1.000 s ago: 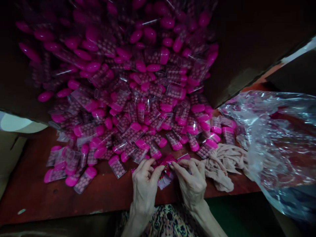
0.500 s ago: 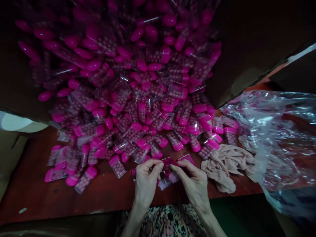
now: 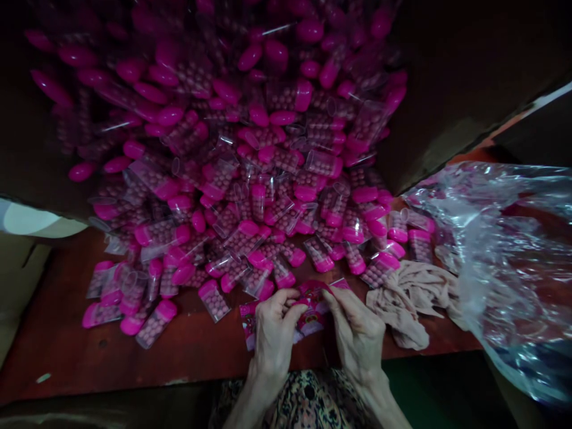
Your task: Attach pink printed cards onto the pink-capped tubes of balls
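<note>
Low in the middle of the head view, my left hand (image 3: 277, 319) and my right hand (image 3: 355, 319) work close together at the table's front edge. Between them is a pink printed label (image 3: 311, 307), pinched by the thumb and fingers of each hand. More pink printed labels (image 3: 248, 325) lie on the table beneath and beside my left hand, partly covered by it. Just beyond my hands spreads a big heap of clear containers (image 3: 277, 208) with pink caps, filled with small pale pink balls. One such container (image 3: 214, 301) lies apart, left of my left hand.
The red-brown table (image 3: 196, 351) carries the heap, which rises into a dark box-like enclosure (image 3: 447, 89). A crumpled beige cloth (image 3: 415, 298) lies right of my hands. Clear plastic film (image 3: 509, 268) hangs over the table's right side.
Both hands have shifted slightly right. The label between them now faces up more fully, with its print showing, and the labels under my left hand are more exposed.
</note>
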A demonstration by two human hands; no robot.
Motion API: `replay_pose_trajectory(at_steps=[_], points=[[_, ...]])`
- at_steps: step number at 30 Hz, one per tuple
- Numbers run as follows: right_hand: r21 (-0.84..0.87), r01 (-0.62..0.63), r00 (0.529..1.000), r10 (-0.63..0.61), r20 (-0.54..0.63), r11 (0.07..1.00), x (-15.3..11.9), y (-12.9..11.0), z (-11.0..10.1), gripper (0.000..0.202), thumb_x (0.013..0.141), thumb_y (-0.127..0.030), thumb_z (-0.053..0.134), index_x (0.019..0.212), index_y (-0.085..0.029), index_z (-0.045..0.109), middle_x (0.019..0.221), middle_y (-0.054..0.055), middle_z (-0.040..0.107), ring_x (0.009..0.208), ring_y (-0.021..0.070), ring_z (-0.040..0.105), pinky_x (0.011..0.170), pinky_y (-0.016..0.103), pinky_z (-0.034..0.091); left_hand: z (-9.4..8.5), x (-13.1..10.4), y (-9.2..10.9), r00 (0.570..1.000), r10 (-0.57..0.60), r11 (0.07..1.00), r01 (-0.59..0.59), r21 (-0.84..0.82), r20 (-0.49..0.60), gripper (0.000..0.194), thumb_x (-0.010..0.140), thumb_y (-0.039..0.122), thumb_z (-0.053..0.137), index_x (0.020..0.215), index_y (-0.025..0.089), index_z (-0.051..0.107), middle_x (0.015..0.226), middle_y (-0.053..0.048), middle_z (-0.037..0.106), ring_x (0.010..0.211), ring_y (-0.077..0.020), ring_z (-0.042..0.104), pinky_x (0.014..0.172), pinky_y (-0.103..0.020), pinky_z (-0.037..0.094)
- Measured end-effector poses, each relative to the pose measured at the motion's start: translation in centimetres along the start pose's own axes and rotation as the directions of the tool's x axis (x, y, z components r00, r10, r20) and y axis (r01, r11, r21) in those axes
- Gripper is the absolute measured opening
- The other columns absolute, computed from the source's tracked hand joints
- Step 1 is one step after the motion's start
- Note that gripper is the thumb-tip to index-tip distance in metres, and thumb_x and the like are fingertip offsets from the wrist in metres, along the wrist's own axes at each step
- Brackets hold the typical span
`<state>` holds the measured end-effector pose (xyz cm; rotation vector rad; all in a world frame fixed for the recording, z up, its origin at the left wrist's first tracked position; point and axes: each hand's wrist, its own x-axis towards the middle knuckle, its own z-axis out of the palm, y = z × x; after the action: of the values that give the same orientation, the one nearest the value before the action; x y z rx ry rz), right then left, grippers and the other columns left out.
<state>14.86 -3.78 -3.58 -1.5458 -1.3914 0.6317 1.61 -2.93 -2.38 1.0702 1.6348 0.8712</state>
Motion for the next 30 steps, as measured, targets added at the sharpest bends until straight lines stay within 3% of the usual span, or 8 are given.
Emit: replay_pose_trajectory(at_steps=[4,7,11,15,19,22,25,30], points=[[0.008,-0.118,0.989,0.118,-0.092,0.993,0.5,0.9,-1.1,0.015,0.083,-0.027,0.057,0.082,-0.017,0.068,0.073,0.003,0.065,0.066,0.0157,0.059,0.064,0.028,0.048,0.3,-0.2,-0.7,0.970,0.243,0.910,-0.236,0.341,0.025,0.022,0.078,0.013,0.053,0.095,0.019,0.065,0.086,-0.007,0.068,0.076,-0.0204,0.064,0.071,-0.033,0.050],[0.106,-0.270,0.957,0.278,-0.081,0.957,0.8,0.7,-1.3,0.020,0.078,-0.035,0.062,0.080,-0.016,0.069,0.072,0.003,0.067,0.065,0.0163,0.059,0.063,0.028,0.049,0.6,-0.6,-0.5,0.927,0.364,0.803,-0.361,0.475,0.089,0.024,0.079,0.012,0.052,0.100,0.017,0.063,0.097,-0.011,0.064,0.083,-0.0227,0.064,0.074,-0.035,0.051],[0.263,-0.395,0.905,0.422,-0.052,0.880,0.9,-0.2,-0.6,0.022,0.070,-0.036,0.069,0.079,-0.016,0.070,0.070,0.003,0.069,0.060,0.0152,0.060,0.058,0.026,0.050,0.6,-0.7,-0.4,0.879,0.474,0.763,-0.434,0.479,0.041,0.018,0.083,0.013,0.049,0.090,0.015,0.065,0.087,-0.010,0.063,0.076,-0.0197,0.064,0.072,-0.031,0.051],[0.324,-0.426,0.887,0.461,-0.036,0.845,1.0,-0.5,-0.4,0.022,0.068,-0.035,0.071,0.077,-0.016,0.068,0.065,0.001,0.066,0.057,0.0131,0.057,0.054,0.023,0.048,0.0,-0.3,-0.1,0.860,0.510,0.789,-0.463,0.405,-0.012,0.018,0.084,0.015,0.049,0.085,0.016,0.067,0.081,-0.008,0.064,0.070,-0.0165,0.063,0.066,-0.026,0.050],[0.280,-0.416,0.899,0.437,-0.016,0.865,0.7,-0.5,-0.4,0.018,0.072,-0.034,0.068,0.073,-0.016,0.066,0.060,-0.002,0.060,0.053,0.0102,0.051,0.050,0.020,0.043,-0.4,0.0,0.4,0.910,0.414,0.894,-0.400,0.201,-0.029,0.016,0.080,0.022,0.055,0.085,0.017,0.070,0.080,-0.008,0.067,0.069,-0.0172,0.061,0.064,-0.027,0.049],[0.250,-0.405,0.912,0.406,0.051,0.879,0.0,-1.1,-0.1,0.017,0.075,-0.033,0.065,0.071,-0.017,0.065,0.057,-0.002,0.058,0.051,0.0100,0.049,0.047,0.020,0.041,-0.1,-0.1,0.8,0.990,0.139,0.981,-0.134,-0.138,0.029,0.019,0.074,0.029,0.063,0.088,0.017,0.071,0.066,-0.003,0.064,0.051,-0.0116,0.053,0.047,-0.022,0.044],[0.234,-0.358,0.933,0.339,0.118,0.904,-0.6,-2.2,0.6,0.015,0.077,-0.030,0.062,0.070,-0.017,0.066,0.056,-0.002,0.059,0.050,0.0102,0.050,0.047,0.019,0.041,0.2,-0.3,1.0,0.990,-0.089,0.911,0.125,-0.392,0.108,0.014,0.069,0.027,0.068,0.077,0.016,0.072,0.054,0.002,0.059,0.044,-0.0073,0.046,0.043,-0.018,0.038],[0.300,-0.384,0.919,0.330,0.216,0.873,-1.1,-3.5,1.5,0.010,0.076,-0.027,0.062,0.072,-0.018,0.066,0.058,-0.002,0.060,0.051,0.0109,0.054,0.048,0.018,0.044,0.0,-0.4,0.7,0.977,-0.208,0.756,0.188,-0.627,0.042,0.006,0.063,0.021,0.073,0.067,0.016,0.072,0.062,-0.001,0.067,0.057,-0.0096,0.056,0.057,-0.019,0.045]])
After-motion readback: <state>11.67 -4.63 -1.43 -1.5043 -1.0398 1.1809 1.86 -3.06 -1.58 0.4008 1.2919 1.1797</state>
